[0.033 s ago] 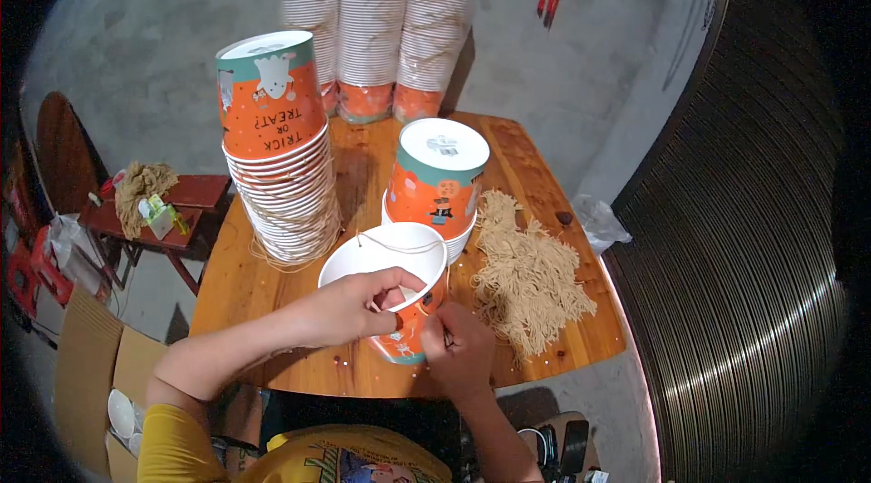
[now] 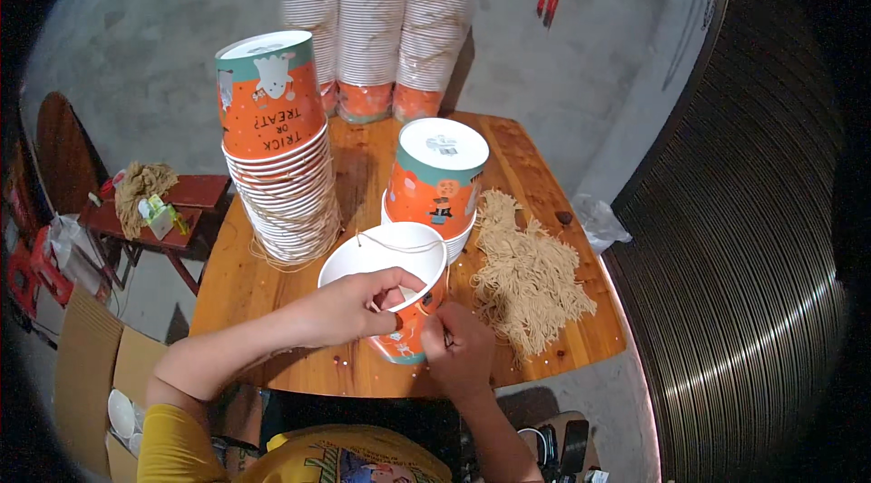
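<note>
- Head view, lower centre of the frame: the left hand point(image 2: 349, 306) reaches over the rim of an orange paper bucket point(image 2: 399, 288) with a white inside, its fingers curled into the mouth and pinching the rim.
- The right hand point(image 2: 456, 347) presses against the bucket's lower right side, fingers closed on a thin string point(image 2: 399, 247) that crosses the bucket's open mouth; what the fingertips pinch is partly hidden.
- The bucket lies tilted toward the person at the near edge of a wooden table point(image 2: 236, 288).
- Just behind it, at the centre, stands a short stack of upturned orange buckets point(image 2: 435, 179), touching or almost touching it.
- To the left of centre rises a tall leaning stack of buckets point(image 2: 277, 152), close beside the left forearm.
- At the right of the table lies a heap of cut tan strings point(image 2: 526, 270), next to the right hand.
- At the top centre stand three bagged columns of buckets point(image 2: 372, 34) at the far table edge.
- At the left edge, off the table, a red stool point(image 2: 195, 193) bears a string bundle; a cardboard box point(image 2: 91, 356) sits at the lower left.
</note>
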### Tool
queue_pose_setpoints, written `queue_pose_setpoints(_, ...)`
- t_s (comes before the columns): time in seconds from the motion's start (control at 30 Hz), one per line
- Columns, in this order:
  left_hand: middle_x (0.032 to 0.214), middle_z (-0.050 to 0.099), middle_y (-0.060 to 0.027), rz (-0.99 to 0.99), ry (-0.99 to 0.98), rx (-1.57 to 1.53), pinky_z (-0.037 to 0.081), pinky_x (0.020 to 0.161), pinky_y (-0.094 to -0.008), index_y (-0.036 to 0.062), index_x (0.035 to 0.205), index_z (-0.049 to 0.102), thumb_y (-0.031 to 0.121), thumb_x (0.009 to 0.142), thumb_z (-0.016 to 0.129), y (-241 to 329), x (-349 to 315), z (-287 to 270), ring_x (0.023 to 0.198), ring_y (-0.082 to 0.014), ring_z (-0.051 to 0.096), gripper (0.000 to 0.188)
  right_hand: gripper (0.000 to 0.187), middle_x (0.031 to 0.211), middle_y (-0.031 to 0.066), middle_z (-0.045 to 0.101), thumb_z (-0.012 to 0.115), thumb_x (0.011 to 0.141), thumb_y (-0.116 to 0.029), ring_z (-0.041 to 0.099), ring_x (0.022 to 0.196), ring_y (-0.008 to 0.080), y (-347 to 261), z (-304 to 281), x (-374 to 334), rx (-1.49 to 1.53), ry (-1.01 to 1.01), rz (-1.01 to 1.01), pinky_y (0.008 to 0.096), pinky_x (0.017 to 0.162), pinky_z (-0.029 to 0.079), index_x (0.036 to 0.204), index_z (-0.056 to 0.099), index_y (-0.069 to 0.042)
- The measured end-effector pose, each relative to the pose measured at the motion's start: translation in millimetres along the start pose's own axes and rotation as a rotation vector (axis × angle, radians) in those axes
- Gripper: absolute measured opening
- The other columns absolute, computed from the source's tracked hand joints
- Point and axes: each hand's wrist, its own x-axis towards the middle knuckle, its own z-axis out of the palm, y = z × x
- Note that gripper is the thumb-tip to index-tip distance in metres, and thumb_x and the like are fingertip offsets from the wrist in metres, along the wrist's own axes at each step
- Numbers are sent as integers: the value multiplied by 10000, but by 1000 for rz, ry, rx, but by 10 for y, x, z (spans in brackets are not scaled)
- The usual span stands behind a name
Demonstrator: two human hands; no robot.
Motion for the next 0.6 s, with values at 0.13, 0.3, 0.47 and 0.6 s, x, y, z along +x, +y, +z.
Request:
queue_pose_setpoints(0.13,852,480,7,-38,-31,-12,420,760,-232,53,1281,443,2,810,559,72,-20,9,806,-95,476,488,89,583,117,513,591,756,-58,518,487,225,-53,-15,16,21,-19,43,333,466,392,687,550,-19)
queue_pose_setpoints(0.3,888,522,-7,-43,-57,-14,430,787,-239,55,1301,429,24,840,547,34,-37,18,841,-93,501,477,85,593,114,532,591,758,-68,539,502,219,-8,44,-2,10,13,-3,334,478,412,693,561,-22)
queue_pose_setpoints(0.47,985,598,-40,11,-98,25,441,847,-265,33,1199,543,210,959,499,59,47,66,920,-100,527,302,52,633,104,572,598,767,-116,581,542,232,101,-18,-117,109,-44,94,339,499,445,754,607,-66)
queue_pose_setpoints(0.6,945,603,-26,-177,-37,-44,450,787,-241,15,1085,583,192,951,527,69,73,91,874,-87,537,228,46,695,112,589,600,784,-111,605,600,270,82,37,-135,29,7,5,366,516,462,790,585,-68)
